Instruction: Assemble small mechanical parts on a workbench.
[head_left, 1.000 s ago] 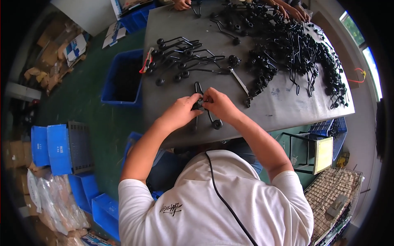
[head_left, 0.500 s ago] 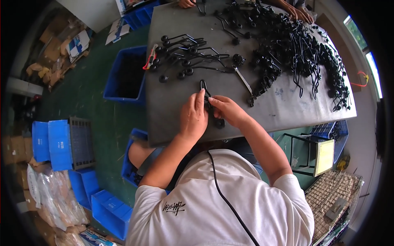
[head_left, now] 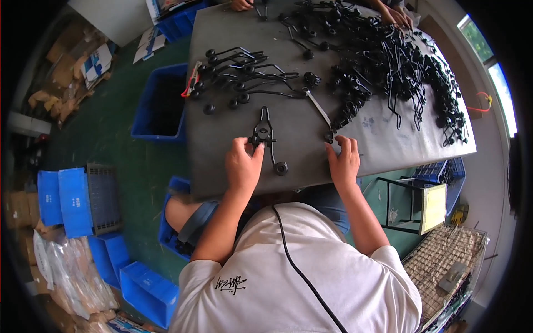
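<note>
My left hand (head_left: 244, 165) pinches the lower left side of a black clamp-like metal piece (head_left: 263, 130). It has a narrow wire loop at its far end. From it a bent rod runs toward me, ending in a round black knob (head_left: 281, 168). My right hand (head_left: 344, 161) is at the table top with thumb and fingers apart. Its tips are beside a small black part (head_left: 330, 136) at the near end of a silver wrench (head_left: 318, 109); whether they touch it I cannot tell.
Bent black rods with knobs (head_left: 252, 72) lie at the left, beside red-handled pliers (head_left: 191, 80). A large heap of black parts (head_left: 394, 72) covers the table's right side. Another person's hands (head_left: 397, 16) are at the far edge. Blue bins (head_left: 158, 102) stand on the floor.
My right hand has left the clamp-like piece and moved right, to the wrench's near end. My left hand keeps hold of the piece, which now shows more fully. The whole view has shifted slightly.
</note>
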`<state>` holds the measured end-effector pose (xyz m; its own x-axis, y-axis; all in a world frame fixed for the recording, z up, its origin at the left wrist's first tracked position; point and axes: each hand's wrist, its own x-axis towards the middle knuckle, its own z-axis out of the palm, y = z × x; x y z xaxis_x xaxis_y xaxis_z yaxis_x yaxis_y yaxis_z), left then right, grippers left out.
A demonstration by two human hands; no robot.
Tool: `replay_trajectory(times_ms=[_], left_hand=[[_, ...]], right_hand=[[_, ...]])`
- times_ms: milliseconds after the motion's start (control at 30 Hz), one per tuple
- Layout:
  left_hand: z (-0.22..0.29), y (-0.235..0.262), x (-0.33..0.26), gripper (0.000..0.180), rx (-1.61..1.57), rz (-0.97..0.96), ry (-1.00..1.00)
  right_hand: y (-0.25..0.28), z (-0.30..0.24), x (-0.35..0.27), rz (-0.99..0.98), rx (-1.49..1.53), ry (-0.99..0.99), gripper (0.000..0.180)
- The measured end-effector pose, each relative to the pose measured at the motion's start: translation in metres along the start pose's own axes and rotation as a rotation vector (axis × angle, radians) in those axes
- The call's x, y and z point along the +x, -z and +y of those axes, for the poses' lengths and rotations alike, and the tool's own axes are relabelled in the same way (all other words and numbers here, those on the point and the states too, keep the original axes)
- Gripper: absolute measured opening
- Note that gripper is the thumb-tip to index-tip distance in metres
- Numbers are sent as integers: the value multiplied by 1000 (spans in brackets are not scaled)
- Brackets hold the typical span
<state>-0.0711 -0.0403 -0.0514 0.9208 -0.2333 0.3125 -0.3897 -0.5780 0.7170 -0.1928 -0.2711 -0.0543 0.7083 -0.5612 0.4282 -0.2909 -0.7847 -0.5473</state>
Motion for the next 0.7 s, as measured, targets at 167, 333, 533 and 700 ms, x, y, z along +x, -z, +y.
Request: replay_trajectory(times_ms=[167, 333, 533, 700], left_hand=[[2, 3, 3, 31, -69, 14, 57], [1, 10, 5, 31, -220, 7, 164], [4, 27, 6, 31, -517, -152, 439], [-4, 24, 8, 27, -772, -225, 475]], right_hand=[[0, -10, 23, -137, -243, 2, 37], [-21, -18, 34, -178, -416, 156, 20], [-23, -45, 40, -504, 84, 326, 17], [-36, -64, 30, -459, 175, 388, 28]])
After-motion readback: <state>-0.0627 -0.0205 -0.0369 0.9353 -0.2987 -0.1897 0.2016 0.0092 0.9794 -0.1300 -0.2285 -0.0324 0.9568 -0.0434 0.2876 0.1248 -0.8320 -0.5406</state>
